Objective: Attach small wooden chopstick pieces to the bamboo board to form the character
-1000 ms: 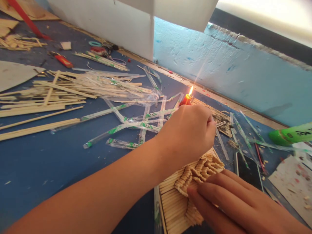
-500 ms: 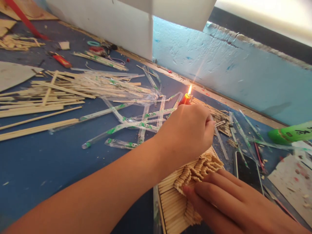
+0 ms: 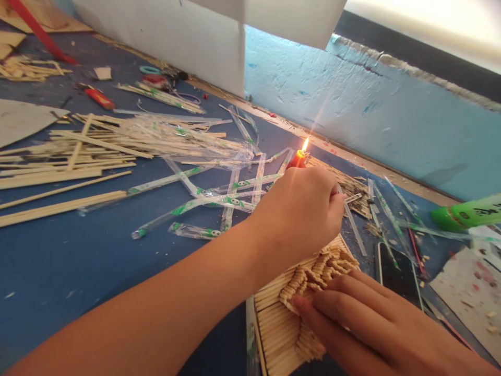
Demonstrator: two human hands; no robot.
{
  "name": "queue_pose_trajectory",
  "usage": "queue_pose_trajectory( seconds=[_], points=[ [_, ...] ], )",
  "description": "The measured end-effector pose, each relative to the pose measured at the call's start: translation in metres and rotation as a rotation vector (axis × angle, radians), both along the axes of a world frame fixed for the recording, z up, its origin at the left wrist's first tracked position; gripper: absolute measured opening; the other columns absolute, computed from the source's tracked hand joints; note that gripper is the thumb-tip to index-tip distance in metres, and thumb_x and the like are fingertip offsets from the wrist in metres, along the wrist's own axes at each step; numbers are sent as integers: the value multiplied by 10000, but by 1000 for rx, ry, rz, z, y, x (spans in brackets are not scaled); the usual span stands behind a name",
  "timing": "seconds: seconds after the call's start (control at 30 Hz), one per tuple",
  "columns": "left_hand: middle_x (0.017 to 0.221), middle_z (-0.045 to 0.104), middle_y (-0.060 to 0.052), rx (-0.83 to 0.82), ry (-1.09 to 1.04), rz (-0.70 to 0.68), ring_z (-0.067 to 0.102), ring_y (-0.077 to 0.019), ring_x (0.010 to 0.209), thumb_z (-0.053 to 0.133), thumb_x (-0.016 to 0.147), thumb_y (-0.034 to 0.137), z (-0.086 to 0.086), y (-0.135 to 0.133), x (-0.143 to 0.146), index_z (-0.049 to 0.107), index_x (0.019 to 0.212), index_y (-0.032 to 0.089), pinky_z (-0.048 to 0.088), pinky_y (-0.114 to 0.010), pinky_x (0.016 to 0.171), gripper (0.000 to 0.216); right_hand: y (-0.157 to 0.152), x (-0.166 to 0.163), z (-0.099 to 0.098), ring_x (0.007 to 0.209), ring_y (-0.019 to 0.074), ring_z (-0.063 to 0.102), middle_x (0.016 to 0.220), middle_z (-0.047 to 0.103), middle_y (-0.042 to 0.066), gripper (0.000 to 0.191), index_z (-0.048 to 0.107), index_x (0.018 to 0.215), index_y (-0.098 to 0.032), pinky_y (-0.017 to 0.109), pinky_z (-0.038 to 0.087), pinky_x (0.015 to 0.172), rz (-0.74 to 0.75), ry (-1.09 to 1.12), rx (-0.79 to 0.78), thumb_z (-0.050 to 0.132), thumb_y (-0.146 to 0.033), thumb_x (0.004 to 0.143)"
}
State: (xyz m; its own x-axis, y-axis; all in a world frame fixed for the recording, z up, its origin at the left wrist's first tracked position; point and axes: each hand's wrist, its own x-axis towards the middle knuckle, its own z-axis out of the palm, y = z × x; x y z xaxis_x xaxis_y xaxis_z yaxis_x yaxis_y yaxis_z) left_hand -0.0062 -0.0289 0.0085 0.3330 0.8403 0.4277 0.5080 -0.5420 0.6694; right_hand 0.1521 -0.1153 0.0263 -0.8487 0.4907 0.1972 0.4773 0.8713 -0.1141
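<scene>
My left hand (image 3: pixel 301 211) is curled into a closed grip just in front of a short red candle (image 3: pixel 298 158) that burns with a small flame. What its fingers hold is hidden behind the hand. My right hand (image 3: pixel 364 324) lies flat, fingers stretched out, on a panel built of small wooden sticks (image 3: pixel 285 318) at the bottom middle. Rows of short stick ends stand up from the panel under the fingertips.
Loose bamboo sticks (image 3: pixel 66 156) and clear green-printed wrappers (image 3: pixel 203 201) cover the blue table to the left. A phone (image 3: pixel 397 274) lies right of the panel. A green glue bottle (image 3: pixel 465 214) lies far right. A red lighter (image 3: pixel 99 97) sits at the back left, and a pale blue wall stands behind.
My right hand has slid a little to the left over the stick panel. My left hand and the candle have hardly moved.
</scene>
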Motion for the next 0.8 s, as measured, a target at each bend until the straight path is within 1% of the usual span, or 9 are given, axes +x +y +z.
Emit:
queue_pose_trajectory(
  seconds=[0.2,0.33,0.4,0.5,0.57,0.63,0.73,0.8],
  points=[
    [643,657,-27,-14,-5,4,565,-143,586,519,890,168,2,0,-1,644,678,175,391,-284,552,246,0,-4,0,661,168,657,752,724,21,393,753,871,-177,321,496,604,17,-34,2,402,-87,1023],
    [649,658,-28,-15,0,4,561,-142,583,521,892,171,2,0,-1,648,684,173,388,-283,545,244,1,-2,-2,643,164,647,726,710,19,404,747,828,-183,315,494,606,-7,-53,16,405,-86,1019],
    [650,660,-26,-15,1,4,558,-140,580,524,894,174,1,0,-1,648,683,175,382,-282,538,245,0,-1,-2,605,164,631,684,696,15,432,741,790,-180,323,488,596,3,-11,50,388,-91,1023],
    [650,667,-23,-18,2,1,558,-139,579,527,897,180,1,0,0,656,687,176,381,-282,537,246,-1,-2,1,601,163,630,687,699,16,426,741,783,-179,324,485,588,-7,-27,36,397,-101,1024],
    [653,674,-24,-21,1,-3,560,-138,578,529,897,182,2,0,0,662,688,174,383,-283,538,248,-1,-2,5,633,167,646,728,716,22,412,749,823,-175,321,495,600,-12,-64,12,398,-84,1019],
    [656,679,-26,-22,-2,-8,564,-138,581,531,898,181,2,0,0,669,691,171,387,-283,543,249,-2,1,7,662,174,658,756,723,28,421,751,879,-168,326,509,627,10,-47,27,367,-78,1025],
    [667,689,-28,-20,-6,-11,575,-141,595,536,900,181,2,1,-1,692,720,170,395,-283,554,239,-2,14,9,756,192,675,839,728,45,391,733,1031,-159,335,526,688,20,-39,47,344,-139,1049],
    [680,694,-32,-23,-1,-12,580,-143,601,541,901,187,2,1,-1,698,731,170,396,-282,555,231,-2,26,9,818,195,676,903,724,49,341,709,1128,-177,321,529,717,-29,-32,45,377,-189,1051]
  ],
)
